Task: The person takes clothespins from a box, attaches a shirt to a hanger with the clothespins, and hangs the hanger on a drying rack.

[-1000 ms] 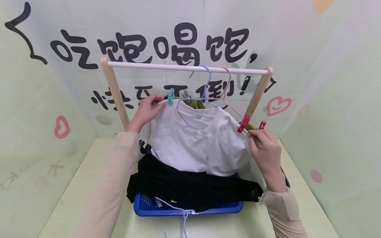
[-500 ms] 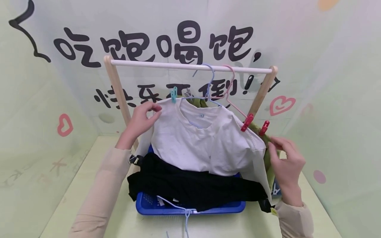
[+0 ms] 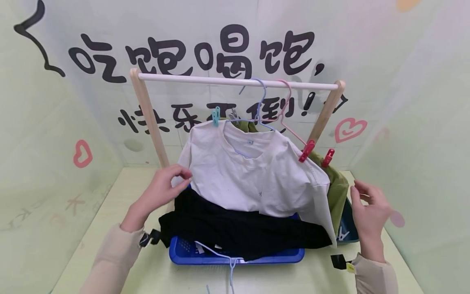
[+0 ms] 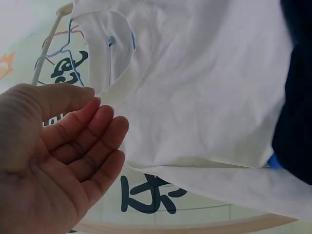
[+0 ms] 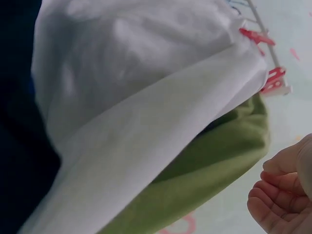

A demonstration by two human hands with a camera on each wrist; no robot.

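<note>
A: Where does the white shirt (image 3: pixel 235 183) sit?

B: On the blue hanger (image 3: pixel 261 106), which is hooked over the rail (image 3: pixel 235 83). A teal clip (image 3: pixel 216 116) pinches one shoulder and a red clip (image 3: pixel 307 151) the other. The black garment (image 3: pixel 242 232) lies below, across the blue basket (image 3: pixel 271 259) on the desk (image 3: pixel 147 273); whether the shirt's lower edge touches it is hard to tell.

A: And the person's hands?

B: Both are free of cloth. The left hand (image 3: pixel 159 190) hangs loosely curled by the shirt's side, nothing between thumb and fingers; whether a fingertip brushes the fabric cannot be told. The right hand (image 3: pixel 372 208) is also relaxed and holds nothing, just beyond the green garment (image 3: pixel 339 185).

A: How would the shirt handle?

B: Light and soft, judging by the loose folds and drooping sleeve. It looks unlikely to break, but limp enough to slide or bunch if tugged from one side.

A: Best place to take hold?

B: To straighten it, the shoulder seams, just outside each clip, with a gentle pinch. To carry it, the hanger's neck suits better, since the wire would bear the weight and the collar wouldn't stretch.
</note>
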